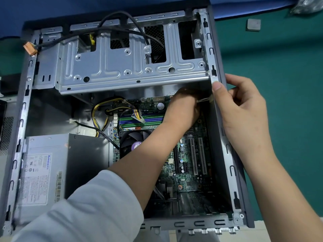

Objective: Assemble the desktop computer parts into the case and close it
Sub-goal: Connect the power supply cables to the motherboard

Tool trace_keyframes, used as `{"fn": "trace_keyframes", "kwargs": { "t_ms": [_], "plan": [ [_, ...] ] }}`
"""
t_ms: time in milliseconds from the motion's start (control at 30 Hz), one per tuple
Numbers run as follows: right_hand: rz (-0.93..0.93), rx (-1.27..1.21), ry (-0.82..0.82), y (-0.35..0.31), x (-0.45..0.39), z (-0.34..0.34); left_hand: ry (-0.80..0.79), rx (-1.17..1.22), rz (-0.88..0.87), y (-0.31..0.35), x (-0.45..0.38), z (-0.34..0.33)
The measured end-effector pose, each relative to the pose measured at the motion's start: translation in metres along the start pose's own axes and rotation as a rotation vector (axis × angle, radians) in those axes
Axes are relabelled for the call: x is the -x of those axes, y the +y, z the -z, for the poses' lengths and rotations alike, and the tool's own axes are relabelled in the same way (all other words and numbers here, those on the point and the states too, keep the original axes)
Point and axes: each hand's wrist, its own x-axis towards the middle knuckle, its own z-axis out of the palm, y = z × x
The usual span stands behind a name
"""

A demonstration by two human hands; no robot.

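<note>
While both hands work, the case [214,55] (open side up) runs lengthwise away.

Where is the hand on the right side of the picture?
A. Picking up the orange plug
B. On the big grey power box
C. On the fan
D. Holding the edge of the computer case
D: the right hand grips the upper edge of the computer case side wall, thumb over the metal rim, while the left hand reaches inside over the motherboard.
</note>
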Motion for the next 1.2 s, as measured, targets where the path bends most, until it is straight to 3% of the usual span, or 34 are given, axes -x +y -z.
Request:
{"fn": "trace_keyframes", "kwargs": {
  "t_ms": [800, 900, 1000, 1200],
  "plan": [
    [-0.004, -0.011, 0.005, 0.0, -0.001, 0.0, -0.016, 0.076, 0.018, 0.002, 0.002, 0.005],
    [-0.012, -0.014, 0.006, 0.0, -0.001, 0.0, -0.011, 0.086, 0.105, 0.003, -0.004, 0.015],
    [-0.009, -0.022, 0.005, -0.001, -0.001, 0.0, -0.017, 0.143, 0.308, 0.002, -0.009, 0.018],
    [-0.003, -0.021, 0.001, -0.002, -0.001, 0.001, -0.102, 0.147, 0.358, 0.005, -0.016, 0.017]
  ]
}}
